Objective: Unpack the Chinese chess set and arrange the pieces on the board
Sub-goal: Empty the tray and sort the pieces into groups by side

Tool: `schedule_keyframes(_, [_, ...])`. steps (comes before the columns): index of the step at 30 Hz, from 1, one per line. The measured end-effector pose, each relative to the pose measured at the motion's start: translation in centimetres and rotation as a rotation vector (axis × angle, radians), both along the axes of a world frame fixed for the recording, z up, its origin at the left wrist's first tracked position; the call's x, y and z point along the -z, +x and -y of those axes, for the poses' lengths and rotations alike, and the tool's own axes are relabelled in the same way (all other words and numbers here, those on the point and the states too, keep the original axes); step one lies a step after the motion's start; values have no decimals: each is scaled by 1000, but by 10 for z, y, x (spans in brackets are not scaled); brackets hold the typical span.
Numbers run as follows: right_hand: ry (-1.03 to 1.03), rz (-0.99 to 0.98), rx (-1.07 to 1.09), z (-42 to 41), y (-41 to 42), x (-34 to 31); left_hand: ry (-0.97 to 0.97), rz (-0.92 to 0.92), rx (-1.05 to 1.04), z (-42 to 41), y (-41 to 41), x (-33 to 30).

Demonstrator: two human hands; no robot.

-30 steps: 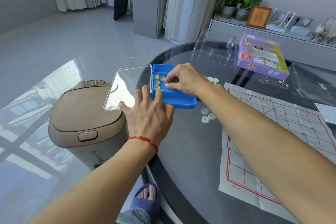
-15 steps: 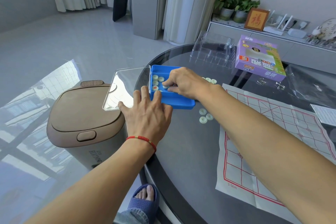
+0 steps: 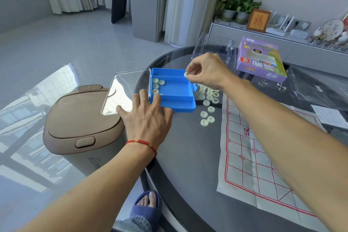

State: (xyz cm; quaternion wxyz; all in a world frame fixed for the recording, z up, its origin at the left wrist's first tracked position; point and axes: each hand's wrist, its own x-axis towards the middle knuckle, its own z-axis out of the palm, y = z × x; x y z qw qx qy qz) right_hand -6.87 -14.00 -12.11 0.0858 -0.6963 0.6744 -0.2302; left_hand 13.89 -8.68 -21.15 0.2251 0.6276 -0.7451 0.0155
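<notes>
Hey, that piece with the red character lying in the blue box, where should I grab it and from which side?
Pinch the red-marked piece by its round rim, coming straight down from above. It lies flat near the blue box left wall, with other pieces close by, so a sideways approach looks blocked; probably only the top is free.

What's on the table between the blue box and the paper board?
Loose pale pieces lie on the dark table between the blue box and the board, in the head view.

Bright daylight; window glare on floor; wide-angle edge distortion.
</notes>
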Motion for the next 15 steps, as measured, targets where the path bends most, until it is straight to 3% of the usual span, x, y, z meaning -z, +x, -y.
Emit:
schedule_keyframes(7, [252,18,139,-51,-20,-1,12,-4,1,-2,0,-2])
schedule_keyframes(15, [360,-74,214,-49,8,21,22,9,-7,-2,0,-3])
